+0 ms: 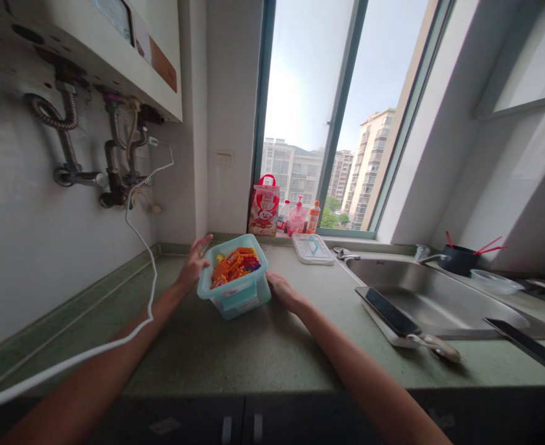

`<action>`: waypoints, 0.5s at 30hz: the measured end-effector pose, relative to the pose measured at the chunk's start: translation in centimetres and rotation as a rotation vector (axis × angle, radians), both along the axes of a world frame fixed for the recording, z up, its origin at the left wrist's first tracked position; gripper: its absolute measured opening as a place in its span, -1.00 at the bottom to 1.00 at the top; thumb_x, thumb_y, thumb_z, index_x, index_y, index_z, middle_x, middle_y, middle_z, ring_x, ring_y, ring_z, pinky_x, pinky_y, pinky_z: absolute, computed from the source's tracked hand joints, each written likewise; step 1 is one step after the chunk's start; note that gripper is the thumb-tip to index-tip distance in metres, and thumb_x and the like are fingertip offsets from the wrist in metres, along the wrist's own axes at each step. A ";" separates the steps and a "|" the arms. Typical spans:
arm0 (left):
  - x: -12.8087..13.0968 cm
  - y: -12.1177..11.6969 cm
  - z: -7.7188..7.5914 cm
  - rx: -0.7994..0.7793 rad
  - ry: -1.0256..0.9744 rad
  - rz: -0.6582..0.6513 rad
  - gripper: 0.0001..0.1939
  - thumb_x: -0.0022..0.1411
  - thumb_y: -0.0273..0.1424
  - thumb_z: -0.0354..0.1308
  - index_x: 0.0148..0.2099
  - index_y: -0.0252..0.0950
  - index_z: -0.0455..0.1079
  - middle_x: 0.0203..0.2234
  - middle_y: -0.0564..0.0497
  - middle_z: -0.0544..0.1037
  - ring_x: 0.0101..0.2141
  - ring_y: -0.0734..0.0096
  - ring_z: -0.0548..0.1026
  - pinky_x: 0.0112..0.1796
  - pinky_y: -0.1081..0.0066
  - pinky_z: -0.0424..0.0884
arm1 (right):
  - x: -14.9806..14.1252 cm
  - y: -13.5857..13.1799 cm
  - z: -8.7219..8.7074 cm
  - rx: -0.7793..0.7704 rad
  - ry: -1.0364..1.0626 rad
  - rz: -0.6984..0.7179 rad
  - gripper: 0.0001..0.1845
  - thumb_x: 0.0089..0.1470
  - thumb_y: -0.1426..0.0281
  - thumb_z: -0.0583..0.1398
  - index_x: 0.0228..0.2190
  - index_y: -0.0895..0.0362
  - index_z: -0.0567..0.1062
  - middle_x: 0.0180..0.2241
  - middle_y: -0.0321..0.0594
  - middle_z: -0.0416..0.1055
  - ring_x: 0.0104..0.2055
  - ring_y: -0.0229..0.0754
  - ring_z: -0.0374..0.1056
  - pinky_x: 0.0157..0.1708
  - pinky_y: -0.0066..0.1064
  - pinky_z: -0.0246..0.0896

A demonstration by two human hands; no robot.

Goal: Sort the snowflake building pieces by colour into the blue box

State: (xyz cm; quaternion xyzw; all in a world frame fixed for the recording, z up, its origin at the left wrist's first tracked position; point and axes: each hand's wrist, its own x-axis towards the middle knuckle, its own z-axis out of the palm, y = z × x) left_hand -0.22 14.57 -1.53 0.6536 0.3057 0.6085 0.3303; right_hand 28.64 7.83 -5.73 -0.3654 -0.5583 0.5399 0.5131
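A light teal plastic storage box [239, 300] sits on the counter, its top uncovered, turned at an angle and appearing slightly tilted. Orange-wrapped snack packets [232, 266] fill it, with a few yellow and purple ones among them. My left hand [194, 264] is at the box's left side, fingers stretched out and apart near the rim. Against the right side lies my right hand [282, 292], its fingertips partly hidden by the box. A clear-white lid with a teal handle [313, 248] rests farther back, to the right of the box.
A steel sink [420, 290] is set into the counter [300, 358] at right. A black phone-like slab [388, 311] and a knife-like handle [442, 348] lie beside it. Bottles [297, 217] and a red bag [263, 210] stand by the window. A white cable [154, 278] hangs at left.
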 end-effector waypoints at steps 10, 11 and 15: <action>-0.6 -1.9 2.1 -0.147 0.058 -0.247 -0.35 0.24 0.05 0.21 0.25 -0.19 0.44 0.32 -0.20 0.38 0.29 -0.11 0.37 0.08 0.02 0.53 | -2.6 -1.0 0.8 -0.089 0.151 0.031 -0.39 0.05 -0.15 0.33 -0.08 0.04 0.62 -0.13 -0.20 0.60 -0.15 -0.08 0.45 -0.13 -0.29 0.32; -0.2 -2.2 2.0 -0.104 0.099 -0.236 -0.34 0.19 0.08 0.26 0.19 -0.20 0.49 0.26 -0.22 0.45 0.26 -0.11 0.40 0.08 0.05 0.53 | -3.1 -1.1 0.9 -0.111 0.167 0.070 -0.36 0.08 -0.19 0.28 -0.06 0.04 0.61 -0.13 -0.19 0.60 -0.13 -0.07 0.46 -0.10 -0.26 0.33; 1.9 -2.9 1.4 0.054 0.168 -0.197 -0.48 0.01 0.00 0.43 -0.04 -0.18 0.62 -0.09 -0.21 0.67 0.02 -0.09 0.58 -0.01 0.16 0.59 | -4.9 -1.9 1.0 -0.137 0.243 0.244 -0.20 0.19 -0.32 0.02 0.04 0.03 0.56 -0.12 -0.18 0.62 -0.02 0.06 0.50 0.00 -0.11 0.38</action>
